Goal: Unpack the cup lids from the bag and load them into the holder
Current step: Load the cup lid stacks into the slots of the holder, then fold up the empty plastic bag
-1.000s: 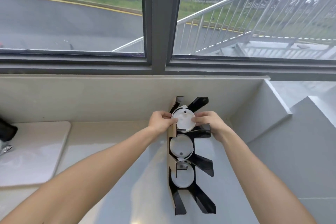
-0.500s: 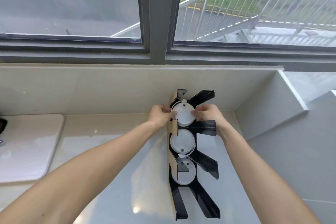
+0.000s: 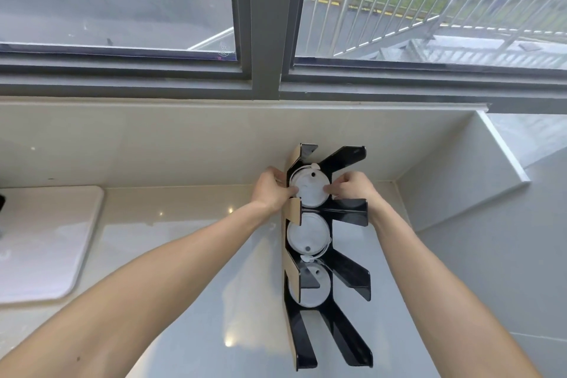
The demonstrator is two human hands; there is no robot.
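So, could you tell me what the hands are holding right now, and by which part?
Both hands hold the top stack of white lids in the black holder: left hand at its left rim, right hand at its right rim.

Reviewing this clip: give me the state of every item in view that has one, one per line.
Lid holder: lying flat on the counter, three bays filled, nearest bay empty.
Far lid stack: seated in the farthest bay, pinched from both sides.
Left hand: pinching the far lid stack.
Right hand: pinching the far lid stack.
Window: closed.
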